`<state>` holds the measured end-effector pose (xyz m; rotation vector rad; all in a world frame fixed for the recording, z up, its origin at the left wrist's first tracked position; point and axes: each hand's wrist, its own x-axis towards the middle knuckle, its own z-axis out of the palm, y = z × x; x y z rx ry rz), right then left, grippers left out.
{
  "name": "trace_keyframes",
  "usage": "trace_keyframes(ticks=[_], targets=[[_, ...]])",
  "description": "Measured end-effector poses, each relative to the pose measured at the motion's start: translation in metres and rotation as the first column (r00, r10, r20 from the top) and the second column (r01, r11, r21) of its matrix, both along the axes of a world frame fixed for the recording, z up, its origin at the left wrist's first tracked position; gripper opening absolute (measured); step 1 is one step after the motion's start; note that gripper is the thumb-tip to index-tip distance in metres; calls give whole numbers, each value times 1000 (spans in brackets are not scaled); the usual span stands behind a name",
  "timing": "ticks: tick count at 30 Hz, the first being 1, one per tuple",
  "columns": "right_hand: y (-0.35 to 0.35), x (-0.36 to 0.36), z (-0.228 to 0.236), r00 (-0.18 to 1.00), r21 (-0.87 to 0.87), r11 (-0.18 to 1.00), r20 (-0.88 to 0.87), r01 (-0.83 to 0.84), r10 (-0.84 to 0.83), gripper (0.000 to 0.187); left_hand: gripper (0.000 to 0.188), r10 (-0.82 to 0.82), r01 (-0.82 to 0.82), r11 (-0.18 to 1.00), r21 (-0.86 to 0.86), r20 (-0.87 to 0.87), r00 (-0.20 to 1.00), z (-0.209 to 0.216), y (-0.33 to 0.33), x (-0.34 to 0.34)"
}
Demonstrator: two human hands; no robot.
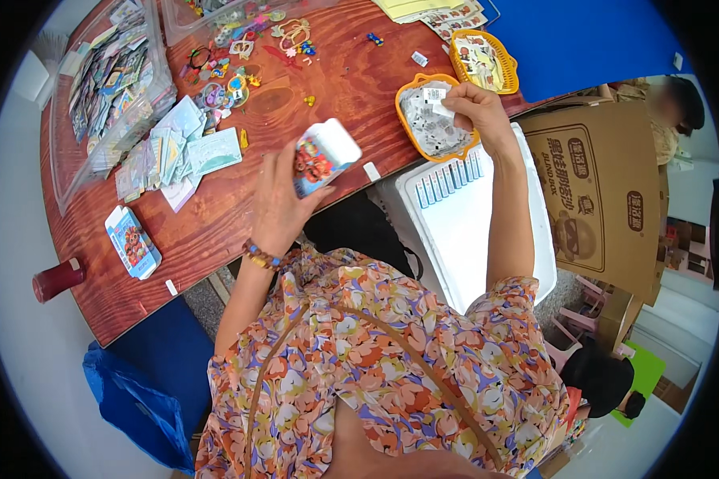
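Observation:
My left hand grips a small blue-and-white printed carton over the table's front edge. The carton's white flap stands up at its upper end. Between the fingertips of my right hand is a small white packet with dark print. That hand is over a yellow plastic basket holding many similar packets. A second yellow basket, with cream-coloured printed slips in it, stands just beyond. Another carton of the same look lies on the table to the left, its top flap raised.
A clear bin full of cards stands far left, with loose cards and small trinkets beside it. A white foam box carries a row of small blue-and-white pieces. Right of it is a large cardboard box. Other people are beyond.

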<state>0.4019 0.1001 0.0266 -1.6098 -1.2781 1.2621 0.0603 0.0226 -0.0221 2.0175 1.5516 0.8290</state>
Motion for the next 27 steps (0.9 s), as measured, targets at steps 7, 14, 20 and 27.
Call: trace_keyframes(ticks=[7,14,20,27], targets=[[-28,-87,17,941,263,904,66,-336,331,6,82,-47,49,999,22,-57,997,15,4,22],[-26,-124,-1,839,355,813,471,-461,271,10,83,-49,49,999,22,4,999,11,3,21],[-17,-130,-16,785,241,779,423,-579,452,7,84,-39,39,999,-3,25,999,5,5,15],[-16,-102,-22,822,497,655,351,-569,448,24,84,-36,37,999,-15,54,998,0,11,19]])
